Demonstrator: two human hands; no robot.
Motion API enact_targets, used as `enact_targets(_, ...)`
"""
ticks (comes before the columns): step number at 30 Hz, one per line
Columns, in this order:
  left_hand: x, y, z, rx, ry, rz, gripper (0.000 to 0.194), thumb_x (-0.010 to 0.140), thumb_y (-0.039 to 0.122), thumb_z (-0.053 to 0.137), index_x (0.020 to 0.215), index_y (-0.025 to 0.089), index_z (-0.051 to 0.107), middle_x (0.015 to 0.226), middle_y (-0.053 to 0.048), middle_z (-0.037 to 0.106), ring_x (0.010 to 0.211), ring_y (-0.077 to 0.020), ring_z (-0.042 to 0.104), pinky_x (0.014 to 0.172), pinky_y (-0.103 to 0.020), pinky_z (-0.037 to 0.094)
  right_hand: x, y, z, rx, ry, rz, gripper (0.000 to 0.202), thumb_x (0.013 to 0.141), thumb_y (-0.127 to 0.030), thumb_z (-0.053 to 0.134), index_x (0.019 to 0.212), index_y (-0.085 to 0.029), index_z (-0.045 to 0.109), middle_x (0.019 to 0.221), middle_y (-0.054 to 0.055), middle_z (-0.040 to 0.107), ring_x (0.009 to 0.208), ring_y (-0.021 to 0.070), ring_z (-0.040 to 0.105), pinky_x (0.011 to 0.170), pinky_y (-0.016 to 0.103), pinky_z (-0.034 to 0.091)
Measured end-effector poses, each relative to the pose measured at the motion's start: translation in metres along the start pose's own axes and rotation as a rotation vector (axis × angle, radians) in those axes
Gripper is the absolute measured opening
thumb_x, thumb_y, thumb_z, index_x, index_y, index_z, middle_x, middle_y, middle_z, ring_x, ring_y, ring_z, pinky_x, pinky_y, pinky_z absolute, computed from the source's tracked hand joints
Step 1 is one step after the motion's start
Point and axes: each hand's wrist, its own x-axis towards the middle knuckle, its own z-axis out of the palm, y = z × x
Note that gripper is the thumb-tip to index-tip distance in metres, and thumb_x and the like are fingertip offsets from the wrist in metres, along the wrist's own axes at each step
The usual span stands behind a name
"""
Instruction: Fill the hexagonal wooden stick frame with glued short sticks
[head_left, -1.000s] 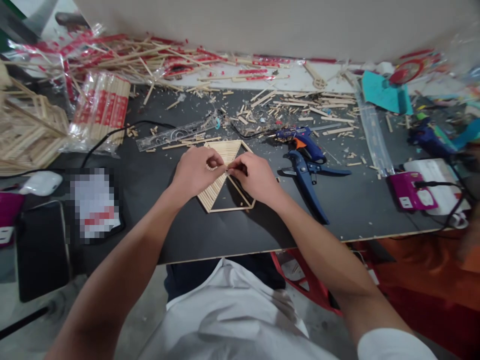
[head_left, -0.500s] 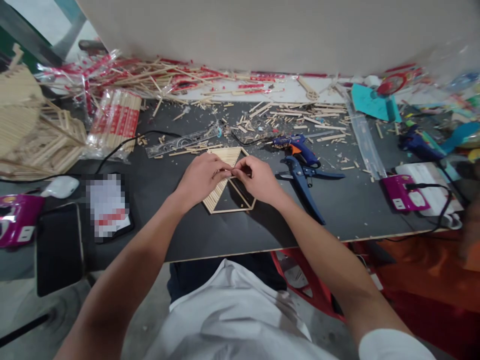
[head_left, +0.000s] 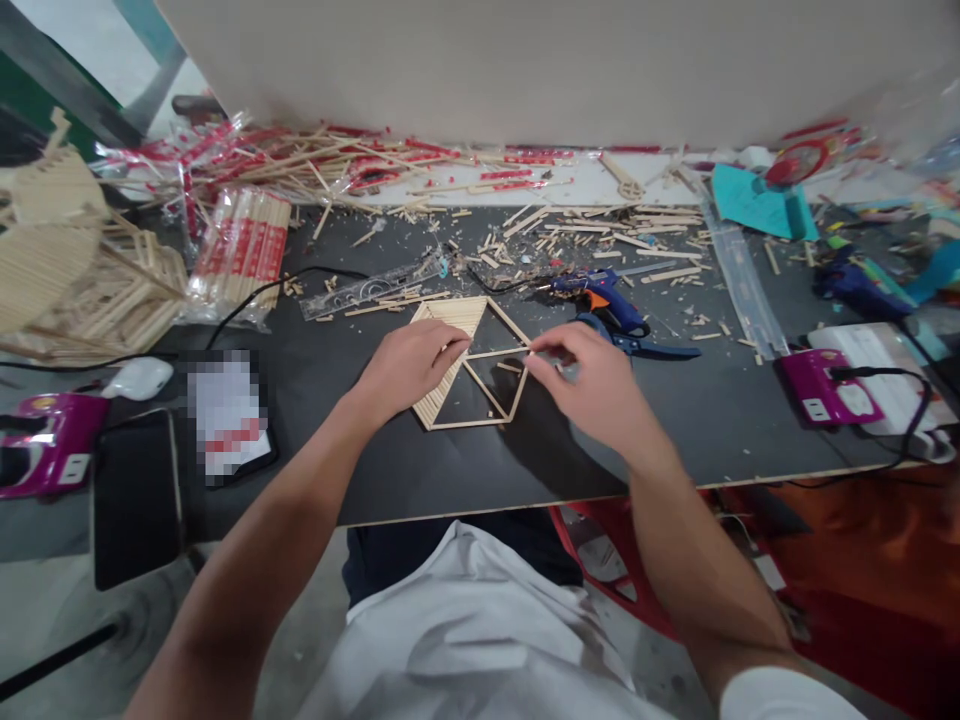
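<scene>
A hexagonal frame of thin wooden sticks (head_left: pixel 469 425) lies flat on the dark tabletop, its left part filled with sticks side by side. My left hand (head_left: pixel 415 362) rests over that filled part, thumb and fingertips pinched near the frame's middle; what they hold is too small to make out. At the right corner my right hand (head_left: pixel 592 385) pinches the end of a wooden stick (head_left: pixel 499 352) that runs from the middle to that corner. Small stick pieces lie inside the open sections. Partly behind my right hand is a blue cutter (head_left: pixel 660 350).
A blue glue gun (head_left: pixel 611 300) lies beyond the frame, among scattered stick offcuts (head_left: pixel 555 235). To the left are packed chopsticks (head_left: pixel 247 240), a clear ruler (head_left: pixel 367 285), phones (head_left: pixel 139 500) and a stick-built model (head_left: pixel 135 290). A purple power adapter (head_left: pixel 825 385) sits at right.
My right hand has moved right, from the frame's middle to its right corner, uncovering the stick between. My left hand stays near the middle. The view has shifted slightly.
</scene>
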Motion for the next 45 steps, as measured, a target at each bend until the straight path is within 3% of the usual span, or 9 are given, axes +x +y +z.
enact_targets(6, 0.0, 0.001, -0.002, 0.029, -0.016, -0.033, 0.037, 0.108, 0.032, 0.039, 0.115, 0.016, 0.071, 0.113, -0.013, 0.075, 0.105, -0.0243, 0.07, 0.092, -0.035, 0.052, -0.055, 0.06, -0.062, -0.392, 0.082, 0.209, 0.059, 0.09, -0.065, 0.06, 0.13, -0.021, 0.063, 0.128, 0.022, 0.064, 0.131, 0.044, 0.054, 0.111, 0.061, 0.042)
enact_targets(12, 0.001, 0.001, -0.003, 0.03, -0.01, -0.064, 0.038, 0.108, 0.033, 0.04, 0.112, 0.015, 0.072, 0.11, -0.013, 0.076, 0.103, -0.0249, 0.071, 0.09, -0.034, 0.051, -0.08, 0.106, -0.073, -0.423, -0.069, 0.288, 0.097, 0.076, -0.082, 0.065, 0.148, -0.018, 0.051, 0.144, 0.026, 0.053, 0.137, 0.049, 0.049, 0.114, 0.066, 0.04)
enact_targets(16, 0.0, -0.002, -0.002, 0.038, 0.011, -0.047, 0.04, 0.108, 0.035, 0.041, 0.11, 0.014, 0.074, 0.106, -0.013, 0.077, 0.1, -0.0247, 0.072, 0.089, -0.034, 0.051, -0.079, 0.105, -0.072, -0.467, -0.045, 0.292, 0.104, 0.081, -0.07, 0.071, 0.162, -0.018, 0.034, 0.158, 0.03, 0.037, 0.151, 0.0484, 0.035, 0.118, 0.061, 0.036)
enact_targets(20, -0.001, -0.002, -0.002, 0.037, 0.029, -0.02, 0.04, 0.108, 0.036, 0.04, 0.11, 0.015, 0.075, 0.107, -0.012, 0.078, 0.1, -0.0241, 0.072, 0.089, -0.033, 0.052, -0.064, 0.108, -0.079, -0.453, -0.191, 0.228, 0.108, 0.08, -0.058, 0.078, 0.168, -0.024, 0.024, 0.175, 0.02, 0.013, 0.163, 0.0427, 0.006, 0.124, 0.057, 0.027)
enact_targets(22, -0.001, -0.001, -0.002, 0.034, 0.039, -0.015, 0.04, 0.108, 0.036, 0.041, 0.11, 0.015, 0.075, 0.107, -0.012, 0.078, 0.1, -0.0241, 0.072, 0.089, -0.033, 0.052, -0.055, 0.114, -0.084, -0.428, -0.262, 0.198, 0.111, 0.079, -0.056, 0.079, 0.168, -0.023, 0.022, 0.175, 0.019, 0.017, 0.163, 0.0422, 0.007, 0.125, 0.056, 0.026)
enact_targets(26, -0.001, 0.001, -0.003, 0.025, 0.055, -0.032, 0.037, 0.107, 0.034, 0.043, 0.108, 0.016, 0.075, 0.105, -0.011, 0.078, 0.098, -0.0233, 0.072, 0.088, -0.032, 0.051, -0.048, 0.123, -0.092, -0.471, -0.228, 0.163, 0.093, 0.08, -0.057, 0.075, 0.159, -0.02, 0.041, 0.155, 0.027, 0.048, 0.147, 0.0474, 0.04, 0.118, 0.057, 0.034)
enact_targets(33, 0.0, 0.006, -0.004, -0.009, 0.114, -0.045, 0.033, 0.104, 0.032, 0.048, 0.1, 0.017, 0.077, 0.095, -0.008, 0.078, 0.087, -0.0195, 0.071, 0.082, -0.028, 0.05, -0.06, 0.073, -0.079, -0.702, -0.298, 0.219, 0.048, 0.086, -0.035, 0.049, 0.125, -0.011, 0.062, 0.11, 0.023, 0.065, 0.103, 0.0415, 0.065, 0.086, 0.053, 0.053)
enact_targets(39, 0.0, 0.014, -0.004, -0.026, 0.147, -0.119, 0.035, 0.101, 0.037, 0.05, 0.085, 0.019, 0.077, 0.08, -0.004, 0.077, 0.065, -0.0142, 0.062, 0.069, -0.027, 0.046, -0.041, 0.001, -0.049, -0.204, -0.36, 0.358, 0.016, 0.093, -0.038, 0.049, 0.084, -0.027, 0.056, 0.072, 0.002, 0.064, 0.065, 0.0228, 0.061, 0.062, 0.034, 0.047)
enact_targets(45, 0.0, 0.017, -0.008, -0.165, 0.123, -0.178, 0.034, 0.1, 0.037, 0.052, 0.085, 0.019, 0.077, 0.069, -0.002, 0.074, 0.059, -0.0129, 0.061, 0.063, -0.025, 0.045, -0.018, -0.035, -0.01, -0.116, -0.342, 0.221, 0.013, 0.096, -0.031, 0.05, 0.088, -0.024, 0.058, 0.088, 0.007, 0.068, 0.079, 0.0242, 0.064, 0.067, 0.035, 0.046)
